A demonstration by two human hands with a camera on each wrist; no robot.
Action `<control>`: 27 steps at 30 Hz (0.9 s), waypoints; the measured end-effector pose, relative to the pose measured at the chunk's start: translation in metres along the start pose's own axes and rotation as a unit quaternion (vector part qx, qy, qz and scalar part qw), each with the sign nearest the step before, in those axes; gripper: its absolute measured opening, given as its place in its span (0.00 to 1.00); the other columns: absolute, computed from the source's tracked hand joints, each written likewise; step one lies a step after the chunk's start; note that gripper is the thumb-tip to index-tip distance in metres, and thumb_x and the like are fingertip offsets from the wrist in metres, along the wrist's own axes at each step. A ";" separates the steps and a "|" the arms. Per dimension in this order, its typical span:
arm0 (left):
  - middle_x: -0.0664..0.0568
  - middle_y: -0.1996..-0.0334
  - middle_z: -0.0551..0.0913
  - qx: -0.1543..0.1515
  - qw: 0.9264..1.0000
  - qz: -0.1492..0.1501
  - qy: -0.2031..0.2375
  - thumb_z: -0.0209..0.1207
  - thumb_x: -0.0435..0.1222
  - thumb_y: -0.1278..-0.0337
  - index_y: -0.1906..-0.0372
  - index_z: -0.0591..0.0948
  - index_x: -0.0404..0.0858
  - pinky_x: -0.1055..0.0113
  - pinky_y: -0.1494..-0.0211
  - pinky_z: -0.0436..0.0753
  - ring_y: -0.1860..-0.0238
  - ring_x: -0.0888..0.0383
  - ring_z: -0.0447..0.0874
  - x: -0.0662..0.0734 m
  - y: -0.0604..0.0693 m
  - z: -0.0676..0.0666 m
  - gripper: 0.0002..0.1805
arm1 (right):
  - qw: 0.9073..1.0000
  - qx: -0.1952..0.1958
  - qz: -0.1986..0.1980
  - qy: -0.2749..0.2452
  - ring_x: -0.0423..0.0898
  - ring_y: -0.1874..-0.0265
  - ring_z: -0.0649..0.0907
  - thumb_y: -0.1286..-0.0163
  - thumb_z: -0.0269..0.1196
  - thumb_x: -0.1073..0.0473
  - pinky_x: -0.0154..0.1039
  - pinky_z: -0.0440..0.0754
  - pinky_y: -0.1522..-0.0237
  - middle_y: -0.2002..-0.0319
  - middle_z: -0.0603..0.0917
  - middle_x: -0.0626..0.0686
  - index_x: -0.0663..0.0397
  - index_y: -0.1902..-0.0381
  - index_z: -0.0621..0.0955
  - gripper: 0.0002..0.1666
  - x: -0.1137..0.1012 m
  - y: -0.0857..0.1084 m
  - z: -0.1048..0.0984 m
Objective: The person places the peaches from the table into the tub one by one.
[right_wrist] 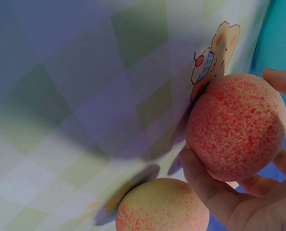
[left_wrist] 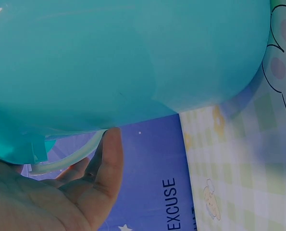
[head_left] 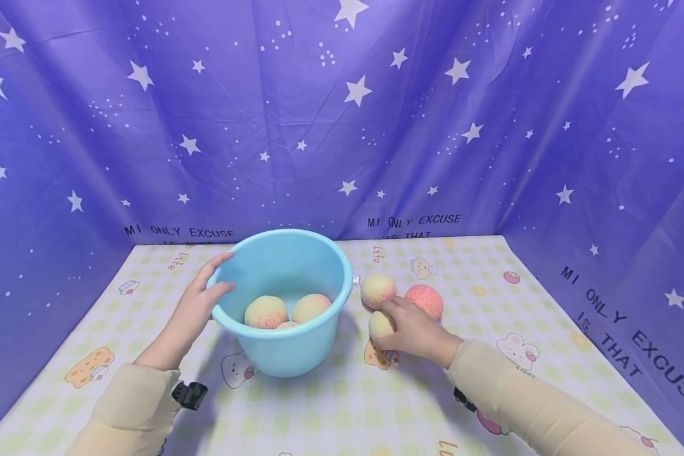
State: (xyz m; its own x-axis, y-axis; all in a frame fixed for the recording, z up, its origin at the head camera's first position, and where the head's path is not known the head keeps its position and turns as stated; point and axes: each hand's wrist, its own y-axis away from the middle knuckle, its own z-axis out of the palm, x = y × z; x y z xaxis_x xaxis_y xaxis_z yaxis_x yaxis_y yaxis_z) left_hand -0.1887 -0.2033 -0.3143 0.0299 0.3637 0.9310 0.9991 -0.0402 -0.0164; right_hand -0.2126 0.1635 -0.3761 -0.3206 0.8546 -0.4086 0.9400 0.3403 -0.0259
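Note:
A light blue bucket (head_left: 296, 348) stands on the table, tilted toward the left, with several peaches (head_left: 266, 312) inside. The left hand (head_left: 196, 304) grips its left rim, thumb over the inside; in the left wrist view that hand (left_wrist: 70, 192) is beside the bucket wall (left_wrist: 133, 57). Right of the bucket, the right hand (head_left: 416, 329) pinches a peach (head_left: 380, 325), seen in the right wrist view as a red-speckled peach (right_wrist: 236, 127) between thumb and fingers of the hand (right_wrist: 248, 202). A yellowish peach (head_left: 378, 289) and a pinker one (head_left: 425, 300) lie by that hand.
A green-and-white checked cloth (head_left: 319, 418) with cartoon prints covers the table. Purple star-patterned curtains (head_left: 296, 114) hang behind and at both sides. A white bucket handle (left_wrist: 66, 161) shows near the left hand in the left wrist view.

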 end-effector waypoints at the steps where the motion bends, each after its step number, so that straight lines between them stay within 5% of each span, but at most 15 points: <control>1: 0.40 0.22 0.52 0.000 1.000 0.000 0.000 0.48 0.39 0.32 0.21 0.54 0.51 0.47 0.38 0.73 0.29 0.38 0.63 0.000 0.000 0.000 0.36 | 1.000 0.002 -0.001 0.001 0.49 0.50 0.79 0.51 0.72 0.51 0.51 0.78 0.46 0.46 0.80 0.55 0.51 0.40 0.78 0.37 0.000 0.000 0.000; 27: 0.41 0.22 0.52 -0.001 1.000 -0.001 0.002 0.49 0.39 0.32 0.21 0.54 0.51 0.49 0.39 0.74 0.30 0.39 0.64 0.001 0.000 0.000 0.36 | 1.000 0.011 0.010 -0.011 0.48 0.53 0.80 0.49 0.72 0.50 0.50 0.80 0.51 0.46 0.81 0.54 0.49 0.42 0.79 0.34 -0.004 0.000 -0.009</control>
State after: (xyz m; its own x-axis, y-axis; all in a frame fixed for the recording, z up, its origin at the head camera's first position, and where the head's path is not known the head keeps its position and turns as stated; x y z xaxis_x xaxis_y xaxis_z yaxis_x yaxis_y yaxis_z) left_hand -0.1888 -0.2032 -0.3135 0.0282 0.3609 0.9322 0.9991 -0.0411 -0.0143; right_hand -0.2127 0.1636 -0.3663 -0.2993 0.8523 -0.4289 0.9486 0.3143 -0.0373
